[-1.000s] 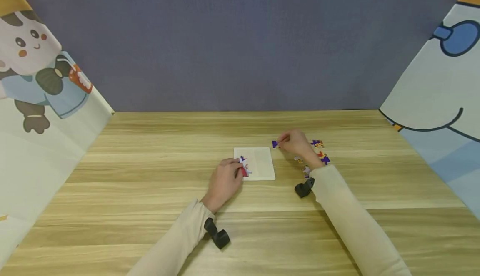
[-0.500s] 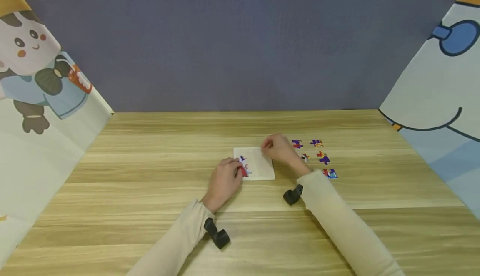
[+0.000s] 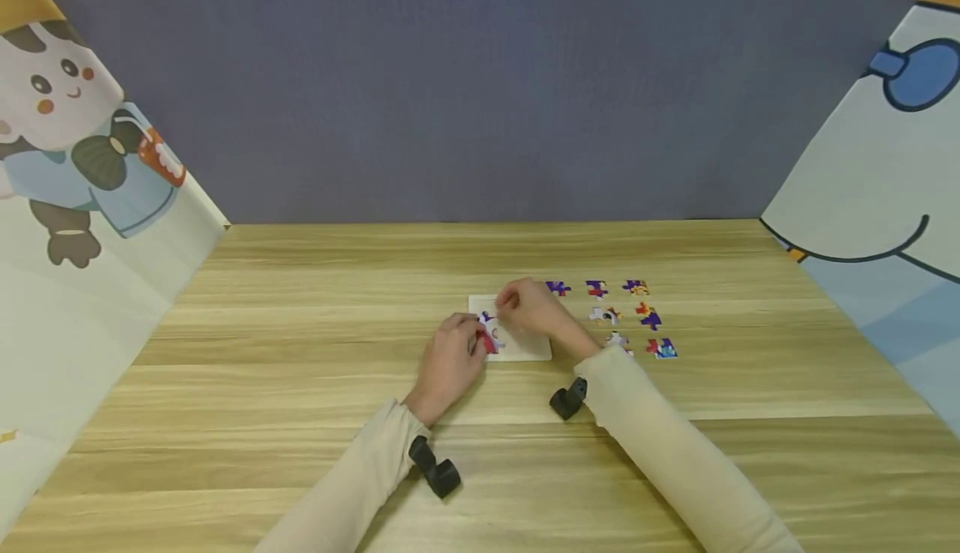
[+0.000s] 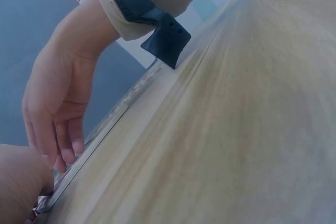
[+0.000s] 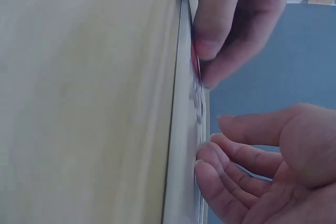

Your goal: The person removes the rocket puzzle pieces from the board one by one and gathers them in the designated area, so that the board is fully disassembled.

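Observation:
In the head view a white square puzzle tray lies on the table, with joined puzzle pieces in red, white and purple along its left side. My left hand pinches the red piece at that side between thumb and fingertips; the right wrist view shows the red edge under the thumb. My right hand hovers over the tray's upper part, fingers bent loosely. In the right wrist view its thumb and fingers stand apart, and I see nothing between them.
Several loose puzzle pieces lie in rows to the right of the tray; one purple piece is beside the right hand. A dark partition rises behind the wooden table. Cartoon-printed panels stand at both sides.
My right hand has moved left from the purple loose piece to over the tray, uncovering the loose pieces. My left hand has stayed at the tray's left side.

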`<state>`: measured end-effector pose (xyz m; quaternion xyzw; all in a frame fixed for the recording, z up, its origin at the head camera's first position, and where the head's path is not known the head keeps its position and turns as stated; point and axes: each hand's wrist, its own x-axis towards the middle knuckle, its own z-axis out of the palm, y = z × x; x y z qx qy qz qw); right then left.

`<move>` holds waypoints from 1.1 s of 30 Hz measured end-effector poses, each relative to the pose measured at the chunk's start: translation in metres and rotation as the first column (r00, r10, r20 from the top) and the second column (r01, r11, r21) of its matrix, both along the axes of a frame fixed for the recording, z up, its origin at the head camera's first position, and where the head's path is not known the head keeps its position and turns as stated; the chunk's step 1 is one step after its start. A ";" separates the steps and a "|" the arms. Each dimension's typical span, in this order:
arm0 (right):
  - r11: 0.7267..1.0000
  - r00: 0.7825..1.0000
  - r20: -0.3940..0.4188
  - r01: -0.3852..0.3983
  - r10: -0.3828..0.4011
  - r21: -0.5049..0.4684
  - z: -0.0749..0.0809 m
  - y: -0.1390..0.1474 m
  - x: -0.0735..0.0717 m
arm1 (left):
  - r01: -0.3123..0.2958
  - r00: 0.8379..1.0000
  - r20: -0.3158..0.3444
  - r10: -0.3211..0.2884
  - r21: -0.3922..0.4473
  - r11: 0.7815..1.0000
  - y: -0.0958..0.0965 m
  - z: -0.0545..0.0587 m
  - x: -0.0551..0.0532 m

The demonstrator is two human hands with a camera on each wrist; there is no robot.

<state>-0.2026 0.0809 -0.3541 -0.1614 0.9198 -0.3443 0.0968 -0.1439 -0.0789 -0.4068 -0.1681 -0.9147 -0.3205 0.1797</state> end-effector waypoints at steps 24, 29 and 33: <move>0.999 0.998 0.047 -0.051 0.050 0.010 -0.004 -0.015 0.000 | -0.036 0.998 0.052 0.034 0.043 0.998 0.001 0.003 0.002; 0.999 0.997 0.075 -0.033 0.035 -0.028 -0.004 -0.014 0.001 | -0.041 0.997 0.064 0.038 0.050 0.998 0.002 0.004 0.002; 0.997 0.997 0.074 -0.028 0.033 -0.071 -0.005 -0.015 0.001 | -0.045 0.997 0.062 0.041 0.055 0.997 0.001 0.003 0.002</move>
